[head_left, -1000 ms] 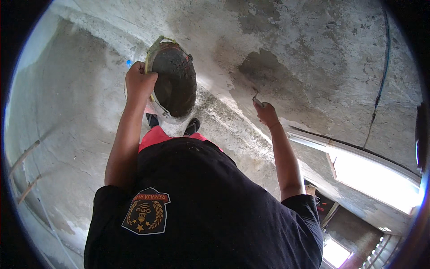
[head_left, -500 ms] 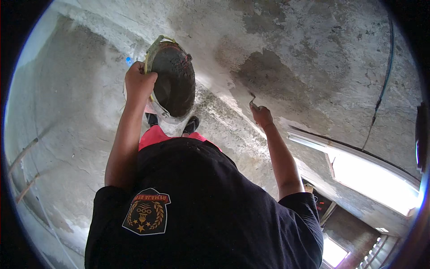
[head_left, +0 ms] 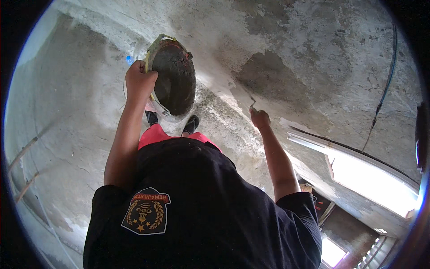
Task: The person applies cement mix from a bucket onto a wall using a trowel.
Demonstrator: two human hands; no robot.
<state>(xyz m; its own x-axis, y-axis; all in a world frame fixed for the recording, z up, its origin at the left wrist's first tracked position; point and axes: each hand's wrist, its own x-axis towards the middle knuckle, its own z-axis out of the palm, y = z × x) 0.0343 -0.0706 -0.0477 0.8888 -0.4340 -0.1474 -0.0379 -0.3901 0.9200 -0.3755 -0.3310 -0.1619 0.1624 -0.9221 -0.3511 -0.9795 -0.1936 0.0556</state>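
Fingers closed over its rim, my left hand holds a round bucket tipped so that its mouth shows. Wet grey mortar lies inside. Out to the right, my right hand is wrapped around the handle of a trowel. Only its thin bent neck and an edge-on part of the blade show, close to the rough plastered wall. Whether the blade touches the wall I cannot tell. Above the trowel spreads a dark damp patch.
Below the bucket, my sandalled feet stand on the rough concrete floor. A blue-capped bottle is just beyond my left hand. A cable hangs down the wall near a bright window. Thin sticks lie at far left.
My right hand and the trowel have shifted slightly downward in view, away from the damp patch. The bucket and my left hand stay nearly where they were.
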